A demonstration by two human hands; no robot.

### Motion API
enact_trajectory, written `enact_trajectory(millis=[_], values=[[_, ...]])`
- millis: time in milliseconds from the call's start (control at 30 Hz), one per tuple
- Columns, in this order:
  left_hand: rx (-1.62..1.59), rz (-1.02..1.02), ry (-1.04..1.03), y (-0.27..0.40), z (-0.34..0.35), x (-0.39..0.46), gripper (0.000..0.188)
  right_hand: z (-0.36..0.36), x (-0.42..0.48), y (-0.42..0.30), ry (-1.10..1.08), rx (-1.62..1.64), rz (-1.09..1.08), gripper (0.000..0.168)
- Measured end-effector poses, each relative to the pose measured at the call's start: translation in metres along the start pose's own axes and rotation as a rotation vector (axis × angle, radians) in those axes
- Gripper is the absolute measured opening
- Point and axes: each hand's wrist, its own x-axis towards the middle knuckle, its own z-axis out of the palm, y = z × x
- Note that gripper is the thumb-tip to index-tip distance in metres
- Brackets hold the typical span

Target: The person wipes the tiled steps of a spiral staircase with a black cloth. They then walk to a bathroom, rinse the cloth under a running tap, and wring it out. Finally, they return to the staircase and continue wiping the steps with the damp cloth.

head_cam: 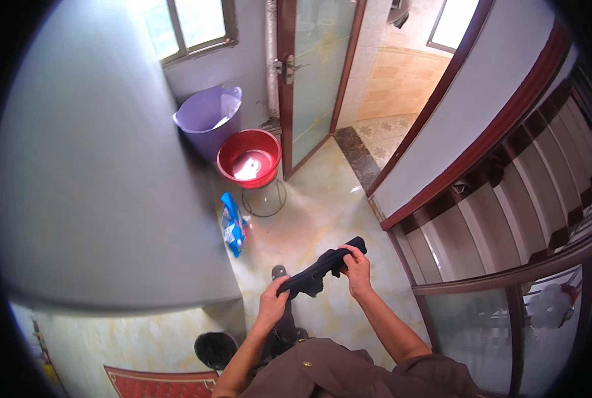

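Between my two hands a dark navy cloth garment (317,270) is stretched out above the tiled floor. My left hand (273,300) pinches its lower-left end between thumb and fingers. Towards the other end, my right hand (356,271) grips the cloth, and a short piece sticks out past the fingers. The middle of the fabric hangs in loose folds. What kind of garment it is, I cannot tell. Beneath it one of my dark shoes (278,271) shows on the floor.
Ahead, a red basin (268,181) rests on a wire stand (263,215) beside a purple tub (204,119). A blue plastic packet (233,226) lies by the wall. A frosted glass door (321,74) stands ajar. Stairs (495,199) run along the right; a red mat (161,385) is lower left.
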Motion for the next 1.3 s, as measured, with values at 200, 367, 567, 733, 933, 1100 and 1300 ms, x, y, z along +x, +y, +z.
enact_trajectory(millis=[200, 367, 567, 733, 933, 1100, 1300], values=[[-0.050, -0.144, -0.183, -0.012, 0.018, 0.134, 0.046, 0.019, 0.106, -0.026, 0.074, 0.007, 0.022, 0.021], [-0.121, -0.275, -0.322, -0.006, 0.024, 0.244, 0.060, 0.036, 0.185, -0.064, 0.020, 0.052, 0.045, 0.020], [0.251, -0.117, -0.480, 0.047, 0.080, 0.392, 0.066, 0.033, 0.288, -0.119, 0.094, 0.027, -0.002, 0.020], [0.320, 0.021, -0.514, 0.058, 0.165, 0.526, 0.046, -0.001, 0.403, -0.154, 0.125, 0.023, 0.017, 0.023], [0.121, -0.069, -0.501, 0.070, 0.268, 0.664, 0.028, -0.048, 0.540, -0.233, 0.182, 0.158, -0.069, 0.024], [0.015, -0.089, -0.504, 0.119, 0.357, 0.768, 0.021, -0.110, 0.631, -0.284, 0.387, 0.199, -0.166, 0.024], [-0.124, -0.134, -0.662, 0.156, 0.471, 0.865, 0.020, -0.169, 0.715, -0.325, 0.609, 0.312, -0.254, 0.023]])
